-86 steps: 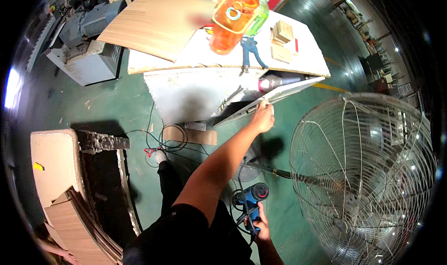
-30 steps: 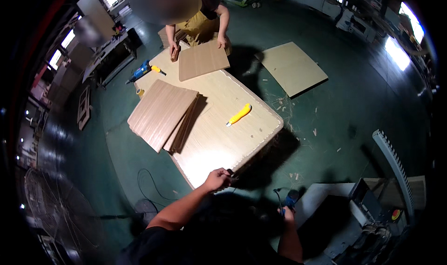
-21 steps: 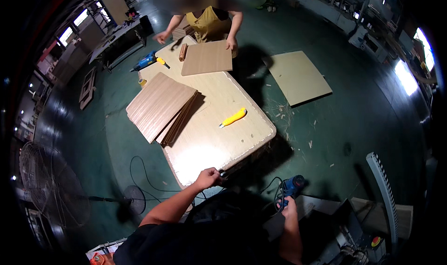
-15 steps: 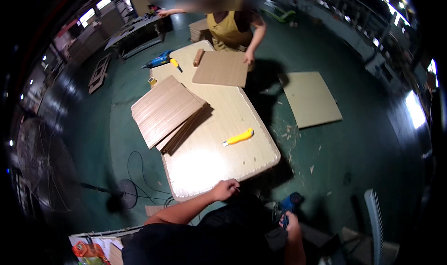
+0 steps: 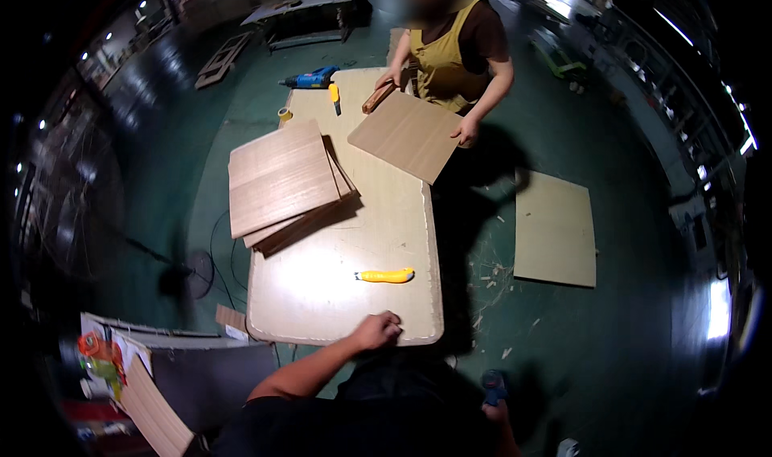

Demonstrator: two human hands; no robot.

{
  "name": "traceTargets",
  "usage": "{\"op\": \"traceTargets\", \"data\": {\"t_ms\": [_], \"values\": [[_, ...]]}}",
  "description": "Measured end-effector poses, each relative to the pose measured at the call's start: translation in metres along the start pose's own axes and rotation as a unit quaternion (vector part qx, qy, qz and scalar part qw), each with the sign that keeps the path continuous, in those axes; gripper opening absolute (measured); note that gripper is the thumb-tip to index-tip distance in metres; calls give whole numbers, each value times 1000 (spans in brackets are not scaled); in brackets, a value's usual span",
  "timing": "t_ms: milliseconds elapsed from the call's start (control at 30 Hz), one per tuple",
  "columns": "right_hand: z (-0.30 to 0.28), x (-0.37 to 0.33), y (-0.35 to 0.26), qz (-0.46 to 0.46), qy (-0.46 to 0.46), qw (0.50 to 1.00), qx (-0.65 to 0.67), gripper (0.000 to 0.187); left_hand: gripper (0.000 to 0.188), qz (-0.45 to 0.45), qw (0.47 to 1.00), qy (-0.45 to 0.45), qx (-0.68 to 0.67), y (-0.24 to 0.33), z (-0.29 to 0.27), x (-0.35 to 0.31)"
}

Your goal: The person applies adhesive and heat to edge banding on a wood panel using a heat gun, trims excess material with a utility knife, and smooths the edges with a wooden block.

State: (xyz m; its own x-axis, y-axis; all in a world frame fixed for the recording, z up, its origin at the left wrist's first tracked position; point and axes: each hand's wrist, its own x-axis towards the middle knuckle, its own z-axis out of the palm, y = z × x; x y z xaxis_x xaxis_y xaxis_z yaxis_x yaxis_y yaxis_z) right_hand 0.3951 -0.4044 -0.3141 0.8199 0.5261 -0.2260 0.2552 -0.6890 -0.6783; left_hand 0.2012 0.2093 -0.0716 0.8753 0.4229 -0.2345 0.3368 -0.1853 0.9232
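My left hand (image 5: 378, 331) rests curled into a loose fist on the near edge of the pale worktable (image 5: 330, 304); nothing shows in it. Just beyond lies a yellow utility knife (image 5: 388, 275). Low beside the table, on the right, my right hand (image 5: 496, 411) grips a blue power tool (image 5: 493, 383), whose exact kind is too dark to tell. A skewed stack of wood-grain panels (image 5: 285, 180) sits on the table's left side. Across the table, a person in a yellow apron (image 5: 442, 63) holds one wood-grain panel (image 5: 410, 134) and a brown block (image 5: 378, 97).
At the table's far end are a blue power tool (image 5: 310, 79), a second yellow-handled tool (image 5: 334, 98) and a tape roll (image 5: 284, 114). A pale board (image 5: 555, 228) lies on the floor at right, near wood scraps. A floor fan stands at left (image 5: 197, 274).
My view has turned and shifted. The person opposite has brought one hand from the far left onto the brown block, and their panel has turned. My right hand has moved lower with its tool.
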Motion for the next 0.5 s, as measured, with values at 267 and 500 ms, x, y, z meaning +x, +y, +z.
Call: {"op": "traceTargets", "data": {"t_ms": [267,500], "values": [[-155,129,-348,-218,-201,936,-188,67,18,-161,916,364,-52,-36,5,-74],[-108,174,-465,-461,-183,832,-249,63,23,-171,872,458,-11,-24,3,-109]]}}
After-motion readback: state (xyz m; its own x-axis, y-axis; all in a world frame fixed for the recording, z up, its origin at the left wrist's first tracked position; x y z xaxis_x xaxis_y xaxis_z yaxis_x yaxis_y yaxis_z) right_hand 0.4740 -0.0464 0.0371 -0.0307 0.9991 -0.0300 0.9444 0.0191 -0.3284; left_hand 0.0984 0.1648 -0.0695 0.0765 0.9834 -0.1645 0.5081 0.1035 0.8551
